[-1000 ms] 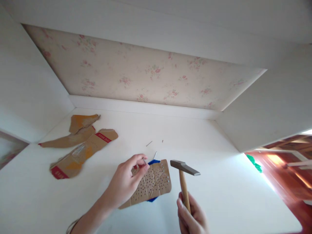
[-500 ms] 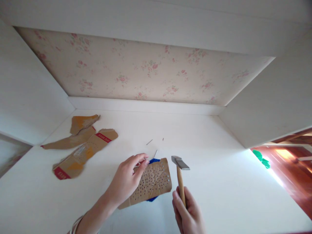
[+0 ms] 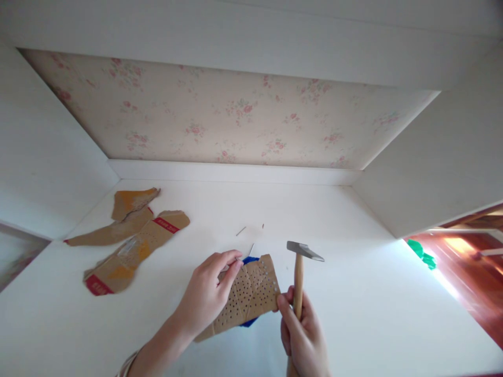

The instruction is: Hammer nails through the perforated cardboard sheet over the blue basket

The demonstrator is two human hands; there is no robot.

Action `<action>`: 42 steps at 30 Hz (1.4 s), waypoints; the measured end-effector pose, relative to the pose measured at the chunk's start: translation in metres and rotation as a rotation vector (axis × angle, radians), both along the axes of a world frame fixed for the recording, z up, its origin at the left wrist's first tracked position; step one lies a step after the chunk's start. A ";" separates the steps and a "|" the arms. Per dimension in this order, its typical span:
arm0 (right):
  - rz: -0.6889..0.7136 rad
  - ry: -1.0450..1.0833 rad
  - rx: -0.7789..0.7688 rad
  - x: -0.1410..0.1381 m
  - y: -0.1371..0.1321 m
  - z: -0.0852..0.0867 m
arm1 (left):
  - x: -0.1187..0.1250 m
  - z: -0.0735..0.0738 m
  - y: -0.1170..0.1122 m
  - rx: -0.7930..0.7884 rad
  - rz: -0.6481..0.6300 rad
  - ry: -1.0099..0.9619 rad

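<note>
My left hand (image 3: 206,293) pinches a small nail (image 3: 238,258) at the top left corner of a brown cardboard piece (image 3: 247,296) full of small holes. That cardboard lies on something blue (image 3: 249,260) on the white tabletop (image 3: 353,293). My right hand (image 3: 304,337) grips the wooden handle of a hammer (image 3: 299,272), held upright just right of the cardboard, its metal head above the table.
Torn cardboard scraps (image 3: 133,235) with red and yellow print lie at the left. Loose nails (image 3: 241,231) rest behind the holed piece. White side walls and a floral back panel (image 3: 236,115) enclose the surface. A wooden floor with something green (image 3: 420,251) shows at right.
My right hand shifted its grip on the hammer, which dipped toward the cardboard and now stands upright, slightly right. My left hand stayed pinched at the cardboard's corner.
</note>
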State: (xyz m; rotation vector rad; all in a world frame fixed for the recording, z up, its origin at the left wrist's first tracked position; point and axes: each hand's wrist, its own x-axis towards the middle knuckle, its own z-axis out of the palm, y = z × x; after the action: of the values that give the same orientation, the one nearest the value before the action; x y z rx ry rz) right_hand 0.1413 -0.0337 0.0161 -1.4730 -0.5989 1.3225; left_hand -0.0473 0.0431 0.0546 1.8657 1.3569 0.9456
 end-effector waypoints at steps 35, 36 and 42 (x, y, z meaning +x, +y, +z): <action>-0.136 -0.101 0.116 0.007 0.010 -0.014 | 0.028 0.005 0.023 0.165 -0.104 0.126; -0.129 -0.098 0.108 0.006 0.010 -0.015 | 0.028 0.003 0.022 0.158 -0.106 0.135; -0.099 -0.088 0.087 0.001 0.005 -0.013 | 0.026 0.003 0.018 0.130 -0.114 0.121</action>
State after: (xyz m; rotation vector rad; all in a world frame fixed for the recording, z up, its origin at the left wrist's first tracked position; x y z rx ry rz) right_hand 0.1423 -0.0292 0.0026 -1.4765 -0.6247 1.1461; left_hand -0.0214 0.0608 0.0574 2.1053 1.2693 0.8936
